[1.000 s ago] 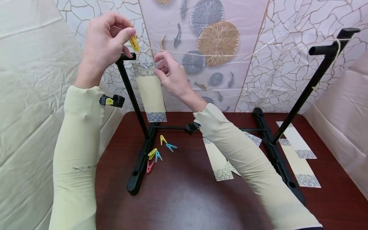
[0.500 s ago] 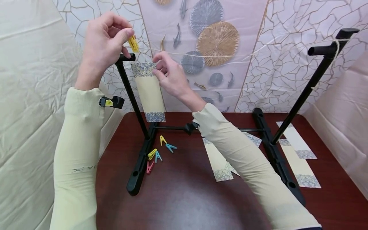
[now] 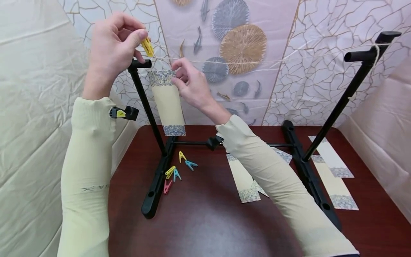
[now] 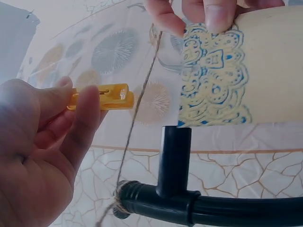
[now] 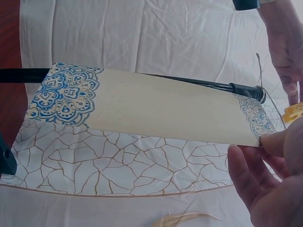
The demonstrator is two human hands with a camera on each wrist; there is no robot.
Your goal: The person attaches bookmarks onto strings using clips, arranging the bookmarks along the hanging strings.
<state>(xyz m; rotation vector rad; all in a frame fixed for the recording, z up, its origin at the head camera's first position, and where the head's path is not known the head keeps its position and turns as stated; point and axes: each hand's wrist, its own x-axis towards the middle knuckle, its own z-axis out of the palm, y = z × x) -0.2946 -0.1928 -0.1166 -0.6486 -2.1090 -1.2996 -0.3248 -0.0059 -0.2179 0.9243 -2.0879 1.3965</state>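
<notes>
Twine, thin and twisted, is wound round the end of a smooth black tubular post and stretches across to the opposite post. Left hand pinches a glossy yellow plastic clothespin between thumb and fingers, its blunt tip just beside the twine; contact cannot be told. Right hand pinches the upper corner of a long cream card, gently bowed, each end printed with scalloped blue lacework; it hangs below the twine, near the left-hand post. Small splayed clothespins, yellow, blue and red, lie on the reddish-brown, sheeny tabletop. Rectangular bordered cards lie flat at the right. Behind hangs fabric veined with crackled gold lines.
</notes>
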